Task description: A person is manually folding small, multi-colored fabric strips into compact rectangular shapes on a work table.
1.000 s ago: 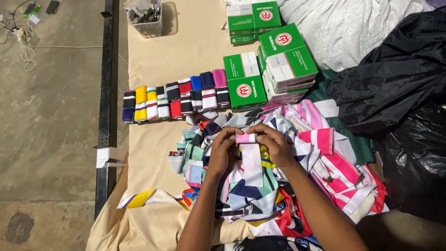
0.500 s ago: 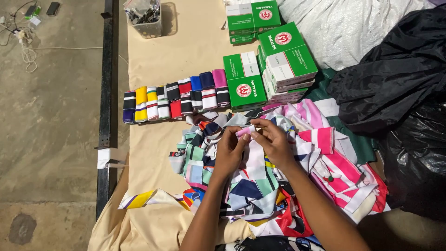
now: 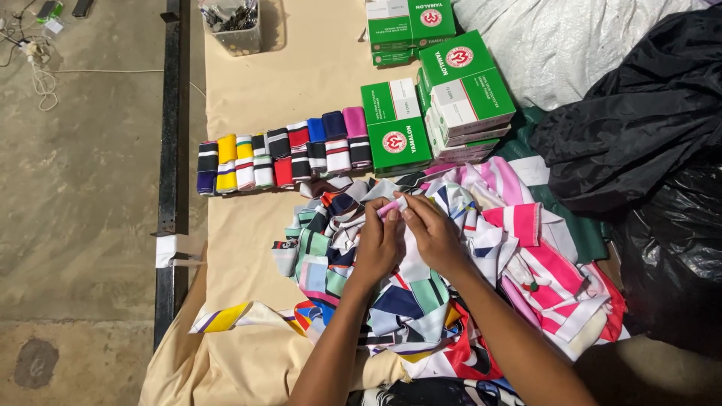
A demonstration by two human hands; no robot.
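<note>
Left hand: fingers pinched shut on a pink-and-white strip.
Right hand: pinches the same strip, touching the left hand.
Strip: atop the pile of striped strips, near centre.
Far left: row of rolled strips.
Far right: green boxes.

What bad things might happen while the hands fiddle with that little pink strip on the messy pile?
The pink striped strip sits pinched between left hand and right hand; it may slip into the loose pile of striped strips and get lost. A sweeping arm might also knock the neat row of folded strips out of order.
</note>
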